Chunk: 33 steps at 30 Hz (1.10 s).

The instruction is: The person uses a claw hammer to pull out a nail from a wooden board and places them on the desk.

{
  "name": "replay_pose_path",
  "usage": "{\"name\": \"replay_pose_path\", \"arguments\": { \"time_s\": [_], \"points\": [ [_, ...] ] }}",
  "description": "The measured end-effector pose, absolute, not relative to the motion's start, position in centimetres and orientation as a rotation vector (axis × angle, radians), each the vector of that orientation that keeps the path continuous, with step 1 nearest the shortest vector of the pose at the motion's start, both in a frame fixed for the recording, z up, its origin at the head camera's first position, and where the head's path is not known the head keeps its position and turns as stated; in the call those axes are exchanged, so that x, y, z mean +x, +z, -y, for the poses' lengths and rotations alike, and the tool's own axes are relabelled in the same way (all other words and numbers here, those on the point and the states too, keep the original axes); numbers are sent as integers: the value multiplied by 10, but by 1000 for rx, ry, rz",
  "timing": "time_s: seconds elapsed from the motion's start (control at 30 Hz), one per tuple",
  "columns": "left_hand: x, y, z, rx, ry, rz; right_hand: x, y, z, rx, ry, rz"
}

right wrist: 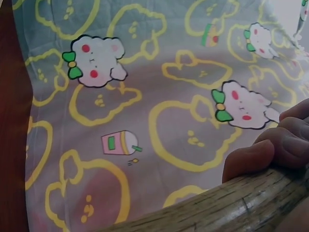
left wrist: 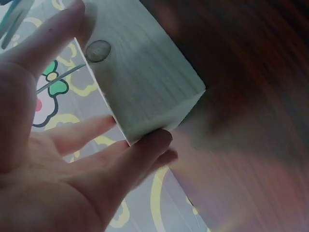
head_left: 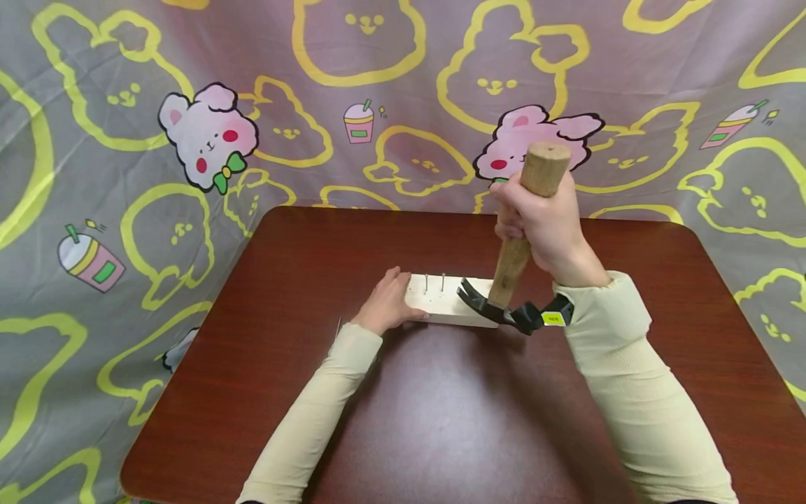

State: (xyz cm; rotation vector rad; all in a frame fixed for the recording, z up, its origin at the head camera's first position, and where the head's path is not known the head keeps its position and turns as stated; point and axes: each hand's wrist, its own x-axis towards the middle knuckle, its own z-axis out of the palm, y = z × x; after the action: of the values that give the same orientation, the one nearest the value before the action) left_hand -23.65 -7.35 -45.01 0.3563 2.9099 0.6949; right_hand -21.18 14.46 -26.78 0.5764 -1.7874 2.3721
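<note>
My right hand (head_left: 549,222) grips a claw hammer (head_left: 508,274) by its wooden handle, the butt pointing up and the black head low. The head hangs in front of the right end of a pale wooden block (head_left: 448,305); whether they touch I cannot tell. Two nails (head_left: 426,283) stand upright in the block's top. At the block's left end, my left hand (head_left: 385,302) holds it between thumb and fingers. The left wrist view shows the block's end (left wrist: 149,72) with a round knot. In the right wrist view, fingers (right wrist: 285,145) curl round the hammer handle (right wrist: 231,205).
The block lies on a dark reddish-brown table (head_left: 264,378) with rounded corners. A thin, nail-like thing (head_left: 338,326) shows beside the left sleeve. Behind the table hangs a grey cloth (head_left: 403,105) with yellow outlines and cartoon figures.
</note>
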Motion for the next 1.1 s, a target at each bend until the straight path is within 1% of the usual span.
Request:
{"name": "replay_pose_path", "arguments": {
  "time_s": [0.33,0.57,0.8,1.1],
  "points": [
    [-233,-450,68,417,582,-2994,-230,-271,-135,580,2347,1927],
    [-231,-450,63,432,570,-3004,-241,-268,-127,530,2379,2004],
    [-232,-451,61,453,571,-3005,-252,-269,-119,503,2287,2126],
    [-231,-450,60,449,577,-2997,-258,-269,-104,432,2315,2150]
  ]
}}
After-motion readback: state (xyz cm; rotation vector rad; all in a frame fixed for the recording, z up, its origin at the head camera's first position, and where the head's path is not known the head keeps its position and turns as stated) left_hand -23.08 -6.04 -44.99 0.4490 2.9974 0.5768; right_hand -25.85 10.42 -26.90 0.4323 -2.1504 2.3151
